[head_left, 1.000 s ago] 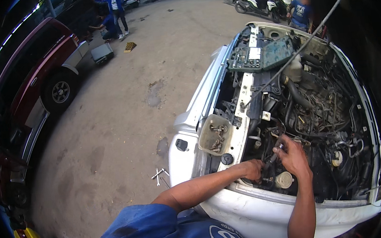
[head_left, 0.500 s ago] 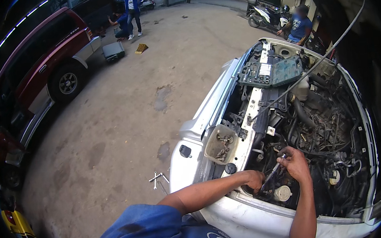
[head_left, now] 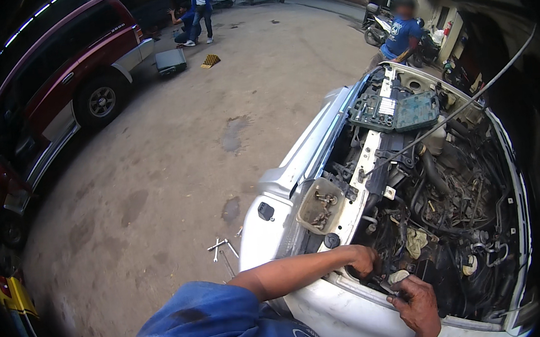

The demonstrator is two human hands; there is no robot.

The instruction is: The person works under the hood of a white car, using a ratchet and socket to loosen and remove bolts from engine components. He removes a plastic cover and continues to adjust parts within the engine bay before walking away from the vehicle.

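Note:
My left hand [head_left: 361, 260] reaches into the front corner of the white car's engine bay [head_left: 461, 195], its fingers curled among dark parts; what they grip is hidden. My right hand [head_left: 414, 301] is low at the bay's near edge, closed round something dark that I cannot make out, just below a pale round cap [head_left: 397, 276]. A pale crumpled rag [head_left: 415, 242] lies on the engine above the hands. A plastic tub of metal parts [head_left: 306, 210] and an open green socket case [head_left: 416, 111] rest on the car's front.
A long rod [head_left: 500, 65] slants over the bay. Wrenches [head_left: 222, 244] lie on the concrete floor [head_left: 153, 167]. A red SUV [head_left: 36, 100] stands left. A person in blue [head_left: 400, 39] stands beyond the car; two others [head_left: 203, 9] are by a grey case [head_left: 170, 61].
My right hand has moved down and toward me from the middle of the bay, uncovering the rag. The person beyond the car stands further left. My left hand stays in the bay.

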